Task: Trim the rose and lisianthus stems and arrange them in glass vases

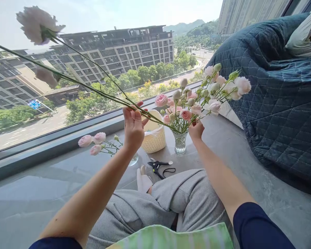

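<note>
So the two long flower stems [93, 90] are pinched in the left hand [133, 129], fingers and thumb closed around them partway along, with the pale blooms [36, 26] sticking way out toward the window. Those stems look light but thin and whippy, and the heads look soft and a bit top-heavy, so I'd hold them on the bare stem and keep off the petals, which look easy to bruise. The right hand [196, 129] is up by the bunch of pink roses [186, 100] standing in a glass vase [180, 142], curled at the stems just above the rim, though the flowers hide enough that I can't tell if it's actually gripping. A white woven basket [153, 136] sits just beside the vase on the stone ledge [41, 197], with loose pink roses [93, 141] lying further left and black-handled pruning shears [157, 167] nearer the person's knees. A quilted blue cushion [269, 103] fills the right side.
</note>
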### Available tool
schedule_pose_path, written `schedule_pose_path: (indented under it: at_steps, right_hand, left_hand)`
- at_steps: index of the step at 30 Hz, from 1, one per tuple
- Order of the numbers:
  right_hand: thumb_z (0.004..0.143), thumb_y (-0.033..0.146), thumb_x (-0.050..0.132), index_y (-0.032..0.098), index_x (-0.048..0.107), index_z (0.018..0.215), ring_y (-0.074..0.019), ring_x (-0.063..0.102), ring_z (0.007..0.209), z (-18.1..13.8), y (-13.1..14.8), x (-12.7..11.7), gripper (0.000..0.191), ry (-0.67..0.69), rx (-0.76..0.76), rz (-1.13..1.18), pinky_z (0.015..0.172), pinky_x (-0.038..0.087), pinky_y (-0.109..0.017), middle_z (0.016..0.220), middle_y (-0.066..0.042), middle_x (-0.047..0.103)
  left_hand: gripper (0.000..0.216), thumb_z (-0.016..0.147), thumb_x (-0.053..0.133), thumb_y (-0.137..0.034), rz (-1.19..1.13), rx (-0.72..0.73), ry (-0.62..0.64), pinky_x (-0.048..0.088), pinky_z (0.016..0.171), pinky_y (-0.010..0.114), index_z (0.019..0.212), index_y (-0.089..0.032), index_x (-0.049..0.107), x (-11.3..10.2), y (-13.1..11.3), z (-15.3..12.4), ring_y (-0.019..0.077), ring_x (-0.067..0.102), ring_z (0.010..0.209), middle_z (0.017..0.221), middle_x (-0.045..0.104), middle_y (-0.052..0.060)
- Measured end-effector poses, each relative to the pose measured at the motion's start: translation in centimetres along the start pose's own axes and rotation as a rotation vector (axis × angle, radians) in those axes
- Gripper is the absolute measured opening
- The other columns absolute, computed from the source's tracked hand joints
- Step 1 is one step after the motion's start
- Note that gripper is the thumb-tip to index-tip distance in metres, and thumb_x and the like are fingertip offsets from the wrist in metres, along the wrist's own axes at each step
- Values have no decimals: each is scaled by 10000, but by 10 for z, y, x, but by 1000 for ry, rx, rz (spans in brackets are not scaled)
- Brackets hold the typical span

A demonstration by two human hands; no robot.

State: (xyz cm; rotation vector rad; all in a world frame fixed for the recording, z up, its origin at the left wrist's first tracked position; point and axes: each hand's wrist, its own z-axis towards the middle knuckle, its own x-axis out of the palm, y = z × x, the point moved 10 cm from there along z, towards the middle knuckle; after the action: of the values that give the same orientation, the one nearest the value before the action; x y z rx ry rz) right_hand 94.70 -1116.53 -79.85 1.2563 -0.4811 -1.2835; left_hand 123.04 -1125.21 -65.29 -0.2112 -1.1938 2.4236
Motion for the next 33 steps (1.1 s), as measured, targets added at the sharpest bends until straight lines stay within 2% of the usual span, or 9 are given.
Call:
schedule_pose_path:
  at_steps: [7, 10, 13, 16, 19, 22, 27, 30, 33]
  right_hand:
    - [757, 320, 580, 181, 497, 982, -116, 541, 633, -16, -19, -9, 277, 33, 23, -95, 695, 446, -275, 926, -37, 622]
    - [817, 271, 477, 146, 506, 1079, -135, 578, 741, -52, -47, 17, 292, 409, 86, -442, 664, 455, -260, 997, -85, 621]
    - [777, 232, 557, 163, 625, 882, -134, 603, 683, -114, -61, 62, 142, 884, 30, -576, 606, 446, -226, 793, -30, 661]
    - [687, 160, 688, 179, 664, 707, -137, 632, 704, -169, -60, 110, 37, 1201, -76, -624, 655, 460, -215, 708, -2, 674]
    - [703, 147, 726, 161, 686, 752, -167, 651, 835, -210, -65, 156, 65, 1402, -164, -752, 769, 489, -257, 812, -34, 700]
    - [842, 264, 651, 134, 655, 966, -176, 636, 933, -239, -84, 185, 180, 1505, -205, -934, 835, 522, -350, 1006, -68, 672]
    - [910, 333, 565, 168, 586, 1145, -188, 607, 1019, -269, -114, 194, 288, 1573, -295, -1096, 873, 524, -391, 1169, -80, 604]
    - [906, 337, 570, 149, 599, 1106, -179, 616, 984, -272, -107, 197, 276, 1594, -370, -1077, 859, 526, -387, 1121, -73, 622]
    - [866, 203, 600, 125, 665, 922, -184, 634, 887, -253, -74, 203, 116, 1569, -443, -994, 783, 510, -325, 968, -86, 681]
  left_hand:
    - [149, 909, 509, -418, 48, -17, 26, 563, 898, 415, 985, -291, 490, -30, 11, -35, 178, 612, 1094, 1262, 509, 23]
    - [147, 899, 541, -386, 90, -11, -5, 561, 910, 408, 971, -265, 497, -48, 18, -49, 181, 624, 1076, 1249, 452, 30]
    - [163, 890, 557, -381, 142, 1, -54, 579, 883, 393, 969, -246, 510, -64, 27, -55, 180, 640, 1034, 1266, 385, 41]
    - [175, 898, 539, -390, 211, 23, -96, 590, 862, 377, 985, -239, 524, -73, 40, -50, 169, 650, 997, 1303, 337, 57]
    - [178, 911, 516, -381, 299, 55, -97, 578, 884, 373, 1006, -231, 531, -74, 52, -43, 155, 653, 978, 1372, 291, 75]
    - [175, 925, 491, -369, 329, 59, -48, 578, 862, 358, 1010, -220, 526, -72, 65, -40, 164, 643, 1001, 1420, 279, 97]
    - [148, 935, 471, -333, 339, 20, 28, 575, 828, 351, 974, -197, 515, -75, 81, -43, 234, 554, 1179, 1417, 349, 133]
    - [132, 933, 476, -313, 336, -8, 9, 577, 807, 337, 963, -190, 514, -82, 86, -44, 240, 542, 1196, 1407, 367, 144]
    - [136, 934, 473, -313, 316, -28, -25, 584, 781, 328, 959, -186, 516, -90, 89, -43, 213, 601, 1099, 1410, 374, 147]
